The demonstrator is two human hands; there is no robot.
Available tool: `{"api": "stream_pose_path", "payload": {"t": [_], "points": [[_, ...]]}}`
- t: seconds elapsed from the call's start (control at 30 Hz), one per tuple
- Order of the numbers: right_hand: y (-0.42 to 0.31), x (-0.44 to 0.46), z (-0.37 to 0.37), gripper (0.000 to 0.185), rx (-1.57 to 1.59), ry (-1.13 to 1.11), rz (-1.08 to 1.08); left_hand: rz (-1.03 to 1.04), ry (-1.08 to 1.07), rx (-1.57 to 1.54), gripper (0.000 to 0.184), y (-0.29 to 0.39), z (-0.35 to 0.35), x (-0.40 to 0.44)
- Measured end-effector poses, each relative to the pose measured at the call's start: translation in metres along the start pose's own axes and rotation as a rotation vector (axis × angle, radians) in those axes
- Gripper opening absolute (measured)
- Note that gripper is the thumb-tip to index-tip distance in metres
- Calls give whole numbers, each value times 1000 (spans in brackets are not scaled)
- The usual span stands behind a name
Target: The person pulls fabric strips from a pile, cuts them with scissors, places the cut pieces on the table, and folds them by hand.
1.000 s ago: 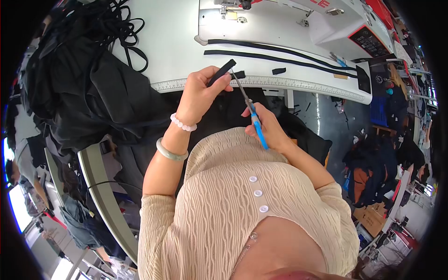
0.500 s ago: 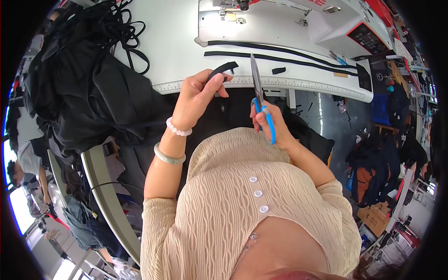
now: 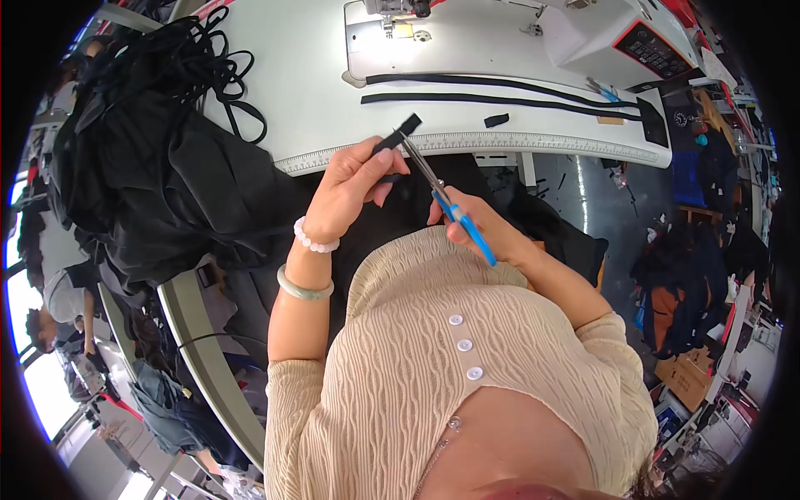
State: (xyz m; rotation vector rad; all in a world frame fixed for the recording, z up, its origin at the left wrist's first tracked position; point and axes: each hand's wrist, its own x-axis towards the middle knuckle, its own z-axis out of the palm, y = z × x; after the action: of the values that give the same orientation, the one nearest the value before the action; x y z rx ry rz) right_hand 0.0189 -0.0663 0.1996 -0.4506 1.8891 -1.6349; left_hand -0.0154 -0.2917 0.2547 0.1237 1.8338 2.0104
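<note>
My left hand (image 3: 354, 183) pinches a black fabric strip (image 3: 407, 127), its short end sticking out past my fingers over the table edge. In my right hand (image 3: 479, 223) is a pair of scissors (image 3: 463, 222) with blue handles. The blades point up and left and meet the strip near its free end. Whether they have cut through it, I cannot tell. Two long black strips (image 3: 500, 98) lie side by side on the white table (image 3: 304, 92), with a small black scrap (image 3: 497, 120) below them.
A sewing machine (image 3: 600, 46) stands at the back, its needle area lit. A heap of black fabric (image 3: 158, 167) with tangled cords covers the left side. A ruler strip (image 3: 533, 140) runs along the front edge. Blue-handled snips (image 3: 607, 93) lie at right.
The scissors have swung left from upright, and their blades now meet the strip in my left hand. The strip's end has straightened, pointing up and right.
</note>
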Motion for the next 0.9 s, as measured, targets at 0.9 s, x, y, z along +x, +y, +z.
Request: {"api": "stream_pose_path", "payload": {"t": [0.9], "points": [[-47,20,11,30,129,529,-198,197,10,400,23,-21,35,5]]}}
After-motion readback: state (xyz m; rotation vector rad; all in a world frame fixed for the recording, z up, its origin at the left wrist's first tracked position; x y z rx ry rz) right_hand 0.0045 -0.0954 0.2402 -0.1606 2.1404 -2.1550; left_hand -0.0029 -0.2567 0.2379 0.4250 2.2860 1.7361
